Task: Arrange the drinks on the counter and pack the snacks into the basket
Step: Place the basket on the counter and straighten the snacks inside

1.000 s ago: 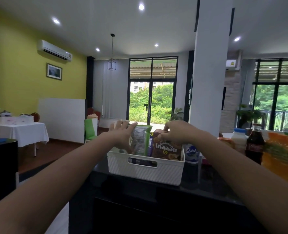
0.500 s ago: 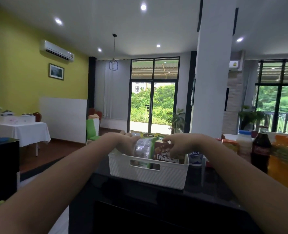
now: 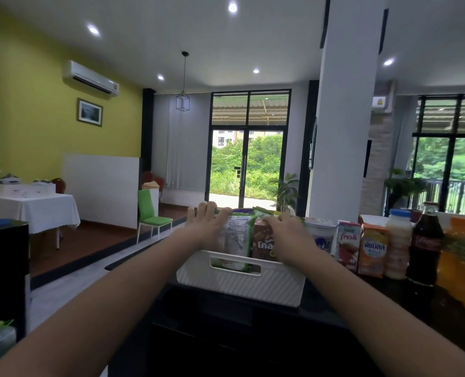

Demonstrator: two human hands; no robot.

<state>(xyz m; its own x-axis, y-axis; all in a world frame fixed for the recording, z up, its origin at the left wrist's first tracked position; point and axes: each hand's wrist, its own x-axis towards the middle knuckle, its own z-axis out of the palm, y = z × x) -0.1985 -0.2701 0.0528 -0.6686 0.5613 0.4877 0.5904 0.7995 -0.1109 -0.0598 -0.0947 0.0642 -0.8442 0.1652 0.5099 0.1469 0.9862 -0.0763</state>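
Our left hand (image 3: 208, 229) has its fingers curled over the top of a green-edged clear snack packet (image 3: 236, 235) standing in the white plastic basket (image 3: 242, 284). Our right hand (image 3: 288, 238) pinches the brown snack bag (image 3: 262, 244) just beside it.

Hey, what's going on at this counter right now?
A person is packing snacks into a white basket on a dark counter. The left hand grips a clear-and-green snack bag standing in the basket, and the right hand rests on a brown snack bag beside it. Right of the basket, drinks stand in a row: a white cup, two cartons, a pale bottle and a cola bottle.
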